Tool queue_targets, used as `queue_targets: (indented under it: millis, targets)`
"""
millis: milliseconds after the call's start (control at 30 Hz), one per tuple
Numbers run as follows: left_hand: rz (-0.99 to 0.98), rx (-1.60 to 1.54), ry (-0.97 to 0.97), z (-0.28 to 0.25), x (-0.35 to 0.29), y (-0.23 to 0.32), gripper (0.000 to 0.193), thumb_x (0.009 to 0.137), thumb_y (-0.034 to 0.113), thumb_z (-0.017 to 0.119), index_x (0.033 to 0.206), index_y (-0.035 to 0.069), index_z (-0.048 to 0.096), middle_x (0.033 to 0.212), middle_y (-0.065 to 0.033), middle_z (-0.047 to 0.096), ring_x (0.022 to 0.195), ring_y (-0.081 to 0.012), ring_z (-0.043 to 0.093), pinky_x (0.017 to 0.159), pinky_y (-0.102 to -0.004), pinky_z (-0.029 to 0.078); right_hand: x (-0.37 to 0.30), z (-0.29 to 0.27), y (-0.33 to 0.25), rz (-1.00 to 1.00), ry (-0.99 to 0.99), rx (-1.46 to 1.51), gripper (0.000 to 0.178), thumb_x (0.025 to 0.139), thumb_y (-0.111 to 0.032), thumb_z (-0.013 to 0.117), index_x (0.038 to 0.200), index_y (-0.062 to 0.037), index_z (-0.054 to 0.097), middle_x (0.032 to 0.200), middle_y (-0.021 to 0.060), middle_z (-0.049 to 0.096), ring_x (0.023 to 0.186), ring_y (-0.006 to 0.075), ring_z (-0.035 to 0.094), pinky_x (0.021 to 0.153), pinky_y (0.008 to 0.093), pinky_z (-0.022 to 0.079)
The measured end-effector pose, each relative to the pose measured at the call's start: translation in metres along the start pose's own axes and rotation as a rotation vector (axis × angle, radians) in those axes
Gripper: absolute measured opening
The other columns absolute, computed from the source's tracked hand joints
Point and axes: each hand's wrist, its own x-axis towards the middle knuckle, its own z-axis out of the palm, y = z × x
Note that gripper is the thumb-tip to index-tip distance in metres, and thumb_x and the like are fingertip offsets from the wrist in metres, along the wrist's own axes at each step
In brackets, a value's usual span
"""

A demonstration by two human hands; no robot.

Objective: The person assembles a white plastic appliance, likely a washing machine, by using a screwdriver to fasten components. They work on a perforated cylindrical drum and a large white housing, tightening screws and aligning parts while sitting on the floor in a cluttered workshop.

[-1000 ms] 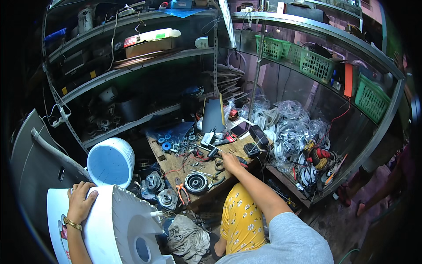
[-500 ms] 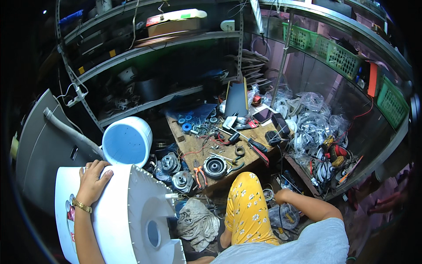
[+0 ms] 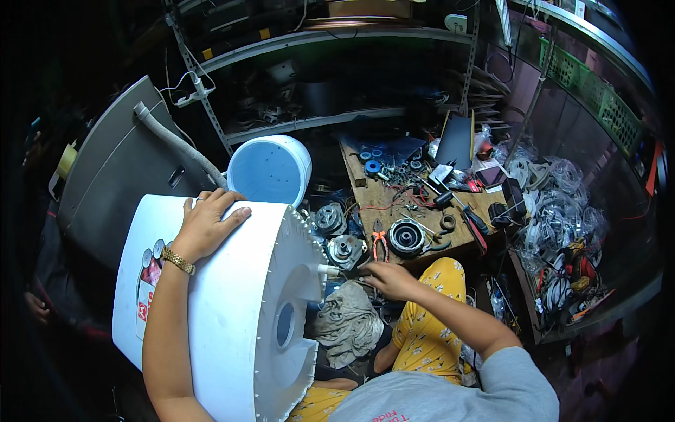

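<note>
A large white plastic appliance casing (image 3: 228, 302) lies on its side at the left, its ribbed end with a round hole facing right. My left hand (image 3: 209, 226) lies over its upper edge, fingers bent over and thumb apart, holding it steady. A short white pipe stub (image 3: 328, 270) juts from the casing's end. Just right of that stub is my right hand (image 3: 391, 281), its fingers curled together. Whether anything small sits between them I cannot make out. Below it lies a crumpled grey cloth (image 3: 346, 325). Two metal motor parts (image 3: 344, 250) stand behind the stub.
A wooden board (image 3: 373, 200) carries orange-handled pliers (image 3: 380, 243), a round black part (image 3: 406, 237), a screwdriver (image 3: 474, 219) and loose hardware. Behind the casing stands a white bucket (image 3: 304, 162). A grey panel with a hose (image 3: 176, 144) leans left. Bagged parts (image 3: 555, 197) pile up at right.
My right hand has come from beside my knee at the right over to the pipe stub. The whole view has shifted, and my left hand stays on the casing.
</note>
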Motion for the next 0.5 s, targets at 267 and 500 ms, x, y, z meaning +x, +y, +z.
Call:
queue_targets:
  millis: [267, 500]
  targets:
    - [0.02, 0.021, 0.029, -0.002, -0.008, -0.003, 0.054, 0.089, 0.061, 0.046, 0.113, 0.017, 0.066, 0.112, -0.0075, 0.062, 0.124, -0.0264, 0.044, 0.108, -0.0592, 0.014, 0.074, 0.073, 0.016, -0.091, 0.035, 0.248, 0.025, 0.088, -0.015, 0.06, 0.11, -0.0034, 0.064, 0.094, 0.0185, 0.067, 0.085, 0.037, 0.064, 0.076, 0.0409, 0.05]
    - [0.035, 0.022, 0.017, -0.005, -0.012, 0.008, 0.053, 0.089, 0.059, 0.047, 0.114, 0.017, 0.066, 0.113, -0.0072, 0.062, 0.125, -0.0267, 0.043, 0.11, -0.0595, 0.012, 0.084, 0.071, 0.027, -0.176, 0.011, 0.332, 0.027, 0.086, -0.018, 0.066, 0.11, -0.0053, 0.065, 0.088, 0.0169, 0.069, 0.077, 0.0306, 0.068, 0.07, 0.0367, 0.051]
